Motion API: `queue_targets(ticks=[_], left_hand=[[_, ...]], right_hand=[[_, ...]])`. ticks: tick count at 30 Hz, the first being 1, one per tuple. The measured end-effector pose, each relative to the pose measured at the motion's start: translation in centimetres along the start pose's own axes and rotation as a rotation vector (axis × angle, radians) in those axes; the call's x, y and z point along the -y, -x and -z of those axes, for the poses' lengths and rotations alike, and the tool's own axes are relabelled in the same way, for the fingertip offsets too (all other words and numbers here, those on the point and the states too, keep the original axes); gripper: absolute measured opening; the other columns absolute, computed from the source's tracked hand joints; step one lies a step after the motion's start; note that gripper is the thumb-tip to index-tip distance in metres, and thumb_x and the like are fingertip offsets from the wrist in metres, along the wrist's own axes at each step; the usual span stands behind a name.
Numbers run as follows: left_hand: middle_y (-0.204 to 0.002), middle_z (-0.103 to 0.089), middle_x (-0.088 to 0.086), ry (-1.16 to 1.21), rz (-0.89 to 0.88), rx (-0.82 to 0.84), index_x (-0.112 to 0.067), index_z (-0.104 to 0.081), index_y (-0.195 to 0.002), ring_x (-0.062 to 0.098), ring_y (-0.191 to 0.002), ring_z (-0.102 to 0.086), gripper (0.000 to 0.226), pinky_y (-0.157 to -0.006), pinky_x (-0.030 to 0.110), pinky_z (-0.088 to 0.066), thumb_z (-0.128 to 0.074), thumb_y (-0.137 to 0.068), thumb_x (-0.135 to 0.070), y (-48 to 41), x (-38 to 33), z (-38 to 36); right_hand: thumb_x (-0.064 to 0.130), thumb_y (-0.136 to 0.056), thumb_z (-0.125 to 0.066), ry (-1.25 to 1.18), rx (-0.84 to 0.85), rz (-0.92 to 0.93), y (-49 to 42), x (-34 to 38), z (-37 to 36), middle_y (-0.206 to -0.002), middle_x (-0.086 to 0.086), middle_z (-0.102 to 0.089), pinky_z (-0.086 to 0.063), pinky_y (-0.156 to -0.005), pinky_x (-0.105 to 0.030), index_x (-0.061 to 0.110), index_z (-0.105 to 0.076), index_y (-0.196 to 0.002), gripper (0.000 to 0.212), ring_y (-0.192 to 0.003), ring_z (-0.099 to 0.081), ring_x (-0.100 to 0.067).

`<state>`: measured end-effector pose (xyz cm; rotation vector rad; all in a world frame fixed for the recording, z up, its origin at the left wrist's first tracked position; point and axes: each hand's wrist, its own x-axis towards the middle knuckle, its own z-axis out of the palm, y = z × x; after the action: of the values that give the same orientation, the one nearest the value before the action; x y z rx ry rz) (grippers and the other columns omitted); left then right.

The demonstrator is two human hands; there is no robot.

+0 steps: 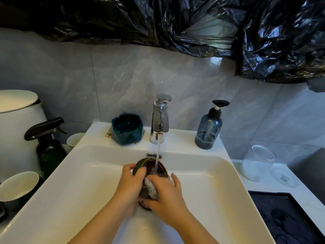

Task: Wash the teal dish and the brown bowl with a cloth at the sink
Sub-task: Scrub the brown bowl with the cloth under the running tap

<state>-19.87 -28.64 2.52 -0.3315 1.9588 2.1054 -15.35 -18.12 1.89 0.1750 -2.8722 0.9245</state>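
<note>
My left hand (129,184) grips the rim of the brown bowl (159,169), tilted on its side over the middle of the white sink (73,187). Water runs from the chrome tap (159,118) into the bowl. My right hand (167,196) presses a whitish cloth (150,188) against the bowl's near edge. The teal dish (127,129) stands upright on the sink's back ledge, left of the tap, untouched.
A dark soap pump bottle (208,128) stands right of the tap. A green spray bottle (47,147), a paper cup (74,139), a white bin (17,124) and a bowl (18,186) sit at the left. A glass jar (256,162) and black tray (288,215) are on the right.
</note>
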Motion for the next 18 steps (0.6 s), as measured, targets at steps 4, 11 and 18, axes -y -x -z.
queue_targets(ticks=[4,11,18], left_hand=[[-0.097,-0.061,0.013,0.000,0.025,0.058,-0.018,-0.045,-0.113,0.028,-0.083,-0.063,0.024,-0.055,0.039,-0.057,-0.055,-0.091,-0.018,-0.2,-0.7,0.9],[-0.085,-0.063,0.020,0.099,0.104,0.066,0.000,-0.051,-0.116,0.028,-0.069,-0.064,0.034,-0.040,0.025,-0.046,-0.050,-0.088,-0.020,0.5,0.3,0.0],[-0.095,-0.064,0.018,0.012,0.108,0.130,-0.008,-0.052,-0.106,0.029,-0.080,-0.065,0.023,-0.053,0.036,-0.055,-0.057,-0.087,-0.020,0.0,-0.8,1.2]], right_hand=[[0.032,-0.084,-0.058,0.380,0.028,0.099,-0.2,-1.3,0.6,-0.122,0.011,-0.057,0.018,-0.110,-0.037,0.027,-0.056,-0.110,0.026,-0.130,-0.034,-0.011],[0.027,-0.073,-0.067,-0.038,-0.055,0.031,-0.3,0.3,0.0,-0.098,0.011,-0.063,-0.025,-0.104,-0.027,0.029,-0.057,-0.103,0.031,-0.101,-0.051,-0.010],[0.050,-0.077,-0.062,0.298,0.076,0.083,-0.3,-0.6,1.3,-0.101,0.012,-0.062,0.008,-0.114,-0.039,0.028,-0.058,-0.092,0.027,-0.118,-0.041,-0.007]])
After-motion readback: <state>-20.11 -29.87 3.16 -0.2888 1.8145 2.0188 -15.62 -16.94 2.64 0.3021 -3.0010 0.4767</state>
